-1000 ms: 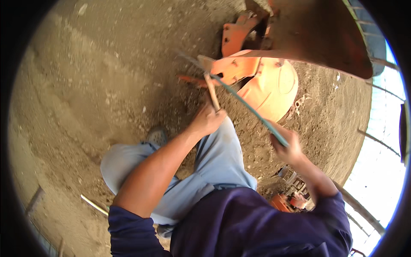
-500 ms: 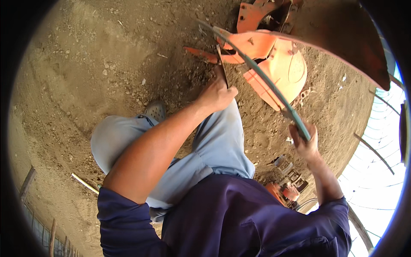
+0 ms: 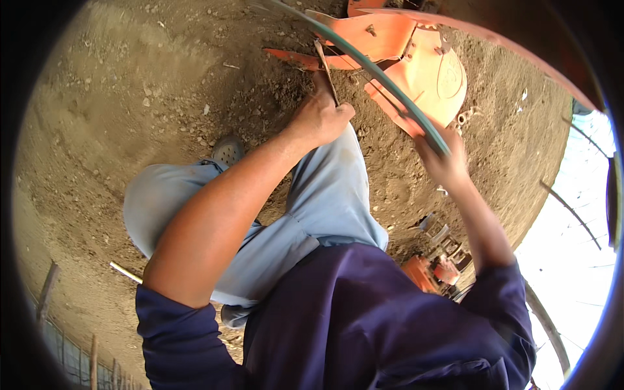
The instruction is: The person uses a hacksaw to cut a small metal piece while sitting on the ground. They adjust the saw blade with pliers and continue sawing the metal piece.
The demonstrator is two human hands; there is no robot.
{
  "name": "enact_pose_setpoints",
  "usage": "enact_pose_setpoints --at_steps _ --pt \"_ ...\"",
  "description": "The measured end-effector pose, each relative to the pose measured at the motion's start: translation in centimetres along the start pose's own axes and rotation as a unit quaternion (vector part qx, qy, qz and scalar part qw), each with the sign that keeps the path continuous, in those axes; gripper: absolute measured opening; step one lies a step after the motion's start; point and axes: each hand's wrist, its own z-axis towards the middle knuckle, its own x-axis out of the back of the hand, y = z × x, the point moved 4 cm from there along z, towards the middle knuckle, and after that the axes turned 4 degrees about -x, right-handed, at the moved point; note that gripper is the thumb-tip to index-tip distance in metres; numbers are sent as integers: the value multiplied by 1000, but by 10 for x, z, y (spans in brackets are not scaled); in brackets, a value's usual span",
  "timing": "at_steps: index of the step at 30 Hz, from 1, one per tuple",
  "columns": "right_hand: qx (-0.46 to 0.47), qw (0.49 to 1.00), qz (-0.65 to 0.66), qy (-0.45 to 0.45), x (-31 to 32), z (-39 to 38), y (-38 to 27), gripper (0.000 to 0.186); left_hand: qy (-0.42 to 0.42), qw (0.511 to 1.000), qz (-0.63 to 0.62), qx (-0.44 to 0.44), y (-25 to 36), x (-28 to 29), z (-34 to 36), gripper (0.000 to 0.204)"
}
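Observation:
My left hand (image 3: 323, 119), lying over my knee, is closed on a narrow flat strip (image 3: 328, 73) with a light upper end. I cannot tell its material. To the right, my right hand (image 3: 444, 155), blurred by motion, is wrapped around the near end of a long green bar-shaped tool (image 3: 377, 71), which looks like a hacksaw frame. A thin darker strip runs alongside its lower edge. It slants across to the upper left, past the strip's upper end, and its far end is smeared. Behind it lies an orange metal machine part (image 3: 429, 81) with a rounded housing.
A large curved orange-edged guard (image 3: 494, 36) overhangs the upper right. A narrow orange blade-like piece (image 3: 292, 60) reaches leftward over the loose soil. Orange and metal machinery (image 3: 439, 260) sits by my right side. A pale stick (image 3: 125, 272) lies at the left.
My right hand has moved up and leftward, pushing the green tool toward the upper left. My left hand still grips the narrow strip. The view has shifted a little.

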Motion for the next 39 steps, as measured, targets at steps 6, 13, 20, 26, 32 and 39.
enact_pose_setpoints --at_steps 6,13,20,26,32,39 --pt "64 994 84 18 -19 38 -13 23 -10 1000 -1 -12 2 2 -1 88" --pt "-16 1000 13 -13 0 16 -10 45 7 998 49 -42 0 -1 4 87" --pt "80 996 -25 32 12 1 -15 46 -20 999 -7 -36 -3 -4 7 91" --pt "56 998 -12 19 -7 28 -5 40 16 999 -6 -40 1 -1 3 88" --pt "51 998 34 15 -10 25 -9 36 9 999 -2 -44 9 0 2 83" --pt "32 999 25 13 -11 25 -5 42 -8 1000 -9 -2 0 -1 0 87"
